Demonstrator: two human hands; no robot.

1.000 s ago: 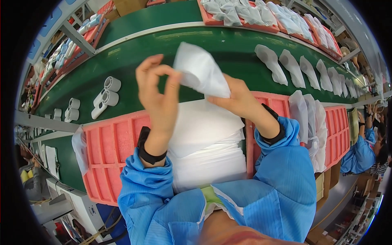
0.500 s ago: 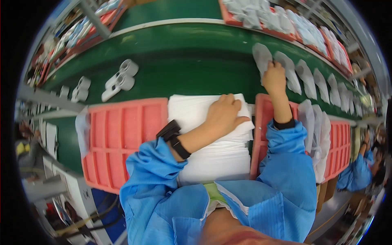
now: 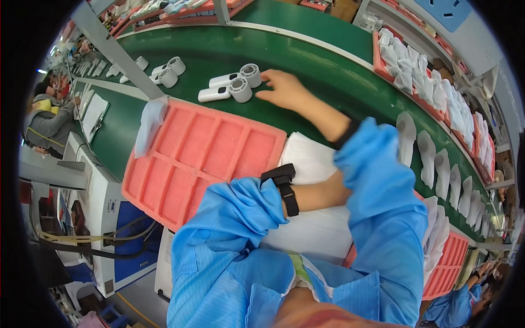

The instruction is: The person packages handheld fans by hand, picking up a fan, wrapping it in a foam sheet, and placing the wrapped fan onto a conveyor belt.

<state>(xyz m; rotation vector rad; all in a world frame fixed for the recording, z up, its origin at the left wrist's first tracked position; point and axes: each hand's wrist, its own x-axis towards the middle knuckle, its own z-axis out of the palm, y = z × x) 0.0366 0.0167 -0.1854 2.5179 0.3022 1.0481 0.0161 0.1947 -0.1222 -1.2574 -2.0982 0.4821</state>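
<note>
Close to the wearer's blue-sleeved body, the left grip (image 3: 338, 188) lies over the white stack (image 3: 306, 164) of thin, flat sheets or pouches. The right sleeve (image 3: 374, 164) hides most of that grip, so whether it is clenched or released cannot be told. Left of the stack sits a pink tray (image 3: 224, 139) whose visible compartments hold nothing, with a pale bluish pouch (image 3: 149, 128) draped on its far left corner. To the right, whitish pouches (image 3: 435, 235) lean at a 2nd pink tray (image 3: 447, 265).

Beyond the stack, the right grip (image 3: 281, 90) hangs above the green desk (image 3: 317, 65), released, its fingers parted and grasping nothing. Its fingertips are just beside 2 bare white parts (image 3: 239, 90), each a ring with a handle; contact is too close to judge. Past them on the left, 2 more bare parts (image 3: 168, 77) lie together, and smaller ones trail off farther away.

Along the desk to the right runs a row of covered pieces (image 3: 426, 158), at least 6, in translucent white pouches. Judging by this, those look done, while the bare parts on the left look left to do; the 2 beside the right grip have no pouch on them yet. Farthest back, pink trays (image 3: 377, 61) hold many more white-wrapped pieces
</note>
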